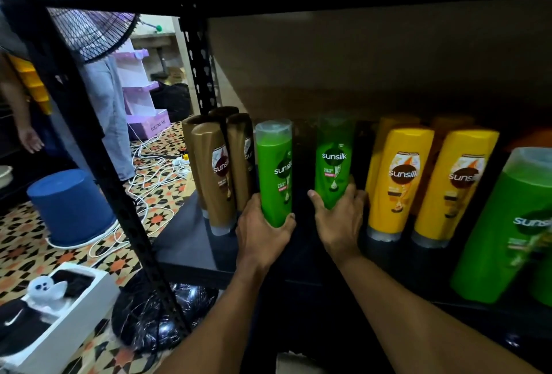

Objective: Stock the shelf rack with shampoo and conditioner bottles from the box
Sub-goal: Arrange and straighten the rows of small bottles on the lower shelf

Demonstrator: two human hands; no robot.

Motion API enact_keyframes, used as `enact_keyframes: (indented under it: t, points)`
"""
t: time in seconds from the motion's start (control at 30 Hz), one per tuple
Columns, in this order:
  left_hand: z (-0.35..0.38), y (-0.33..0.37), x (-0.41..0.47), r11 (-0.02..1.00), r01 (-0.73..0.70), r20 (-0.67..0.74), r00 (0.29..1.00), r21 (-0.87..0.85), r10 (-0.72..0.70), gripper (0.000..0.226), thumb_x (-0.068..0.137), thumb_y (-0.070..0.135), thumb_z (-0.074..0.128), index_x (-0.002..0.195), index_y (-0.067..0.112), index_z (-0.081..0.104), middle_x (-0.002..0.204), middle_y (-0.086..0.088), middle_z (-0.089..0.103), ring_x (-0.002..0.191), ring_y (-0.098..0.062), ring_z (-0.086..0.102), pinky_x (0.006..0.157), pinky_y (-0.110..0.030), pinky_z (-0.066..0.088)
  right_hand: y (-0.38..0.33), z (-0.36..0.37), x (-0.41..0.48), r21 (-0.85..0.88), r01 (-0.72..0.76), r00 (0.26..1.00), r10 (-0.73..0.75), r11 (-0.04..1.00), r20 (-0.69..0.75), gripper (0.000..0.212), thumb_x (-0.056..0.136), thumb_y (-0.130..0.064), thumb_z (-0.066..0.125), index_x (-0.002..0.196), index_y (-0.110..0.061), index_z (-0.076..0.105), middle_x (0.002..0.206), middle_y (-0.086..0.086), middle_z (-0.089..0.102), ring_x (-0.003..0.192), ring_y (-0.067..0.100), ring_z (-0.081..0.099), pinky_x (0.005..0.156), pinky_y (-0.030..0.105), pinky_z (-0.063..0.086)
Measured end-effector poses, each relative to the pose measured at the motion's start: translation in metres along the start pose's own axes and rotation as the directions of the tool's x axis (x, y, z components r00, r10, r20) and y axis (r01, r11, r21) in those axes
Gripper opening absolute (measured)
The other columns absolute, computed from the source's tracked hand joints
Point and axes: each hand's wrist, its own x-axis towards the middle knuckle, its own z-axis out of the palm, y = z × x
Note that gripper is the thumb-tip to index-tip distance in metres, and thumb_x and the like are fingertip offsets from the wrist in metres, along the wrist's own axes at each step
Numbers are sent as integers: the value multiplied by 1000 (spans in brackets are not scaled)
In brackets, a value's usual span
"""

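Both bare forearms reach forward over the front edge of the black metal shelf board (185, 254). The left hand (263, 233) wraps the base of an upright green plastic shampoo bottle (276, 176). The right hand (340, 221) clasps a second green plastic bottle (334, 161) low down, farther back over that board.

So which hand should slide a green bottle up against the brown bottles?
Left. The left hand grips the green plastic shampoo bottle right beside the brown plastic bottles; the right hand holds the other green bottle nearer the yellow bottles.
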Motion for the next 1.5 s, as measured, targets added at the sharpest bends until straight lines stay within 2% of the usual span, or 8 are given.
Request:
enact_keyframes:
  t: [0.2, 0.33, 0.5, 0.7, 0.87, 1.03, 1.13, 1.5]
  points:
    - [1, -1, -1, 1000, -11, -10, 1000, -2, 11, 46, 72, 40, 85, 105, 38, 52, 96, 8, 69, 85, -13, 67, 77, -42, 59, 1, 2, -2, 55, 16, 999, -13, 998, -46, 76, 83, -33, 80, 145, -9, 43, 130, 15, 62, 118, 32, 59, 92, 29, 42]
    - [2, 0, 0, 1000, -11, -1, 1000, -10, 11, 48, 72, 38, 86, 106, 38, 52, 97, 9, 68, 86, -12, 66, 78, -43, 59, 1, 3, -1, 24, -5, 998, 6, 1000, -63, 80, 86, -36, 77, 150, -7, 38, 137, 18, 58, 123, 35, 57, 98, 37, 45]
    - [3, -2, 2, 1000, -10, -3, 1000, -8, 10, 45, 71, 42, 84, 106, 35, 56, 97, 8, 69, 85, -10, 67, 76, -42, 59, -1, 1, -1, -35, -27, 995, 23, 999, -98, 81, 87, -40, 75, 150, -4, 39, 137, 21, 57, 124, 37, 56, 97, 39, 45]
    - [3, 0, 1, 1000, -9, 10, 1000, -10, 9, 45, 72, 40, 85, 105, 38, 54, 101, 6, 68, 87, -11, 66, 78, -42, 59, 1, 4, 1, -36, -45, 996, 42, 998, -84, 85, 90, -43, 70, 154, -2, 31, 146, 24, 49, 133, 37, 49, 107, 44, 42]
    - [2, 1, 1, 1000, -13, 14, 1000, -5, 13, 45, 73, 36, 87, 104, 37, 54, 101, 5, 68, 85, -9, 65, 76, -41, 59, 3, 5, 2, -46, -64, 992, 58, 997, -112, 86, 90, -46, 68, 154, -3, 30, 148, 23, 46, 135, 38, 46, 109, 45, 41]
    - [2, 0, 2, 1000, 6, 23, 1000, -12, -5, 46, 68, 51, 79, 105, 39, 55, 100, 7, 68, 85, -8, 66, 75, -42, 60, 3, 5, 2, -47, -61, 993, 56, 997, -103, 87, 91, -45, 68, 155, -3, 26, 152, 23, 42, 139, 37, 42, 112, 45, 38]
    - [2, 0, 2, 1000, 13, 29, 1000, -8, -13, 46, 70, 46, 83, 105, 38, 54, 98, 9, 68, 83, -8, 66, 75, -42, 60, 5, 6, 3, -33, -60, 993, 56, 998, -103, 92, 89, -46, 71, 156, -5, 24, 155, 21, 39, 142, 37, 39, 115, 46, 36]
    - [2, 0, 2, 1000, 11, 30, 999, -13, -10, 45, 68, 50, 79, 104, 37, 56, 96, 8, 69, 82, -8, 67, 73, -41, 60, 4, 4, 1, -13, -66, 989, 63, 998, -131, 79, 85, -37, 78, 146, -5, 40, 139, 19, 53, 127, 36, 52, 101, 40, 43]
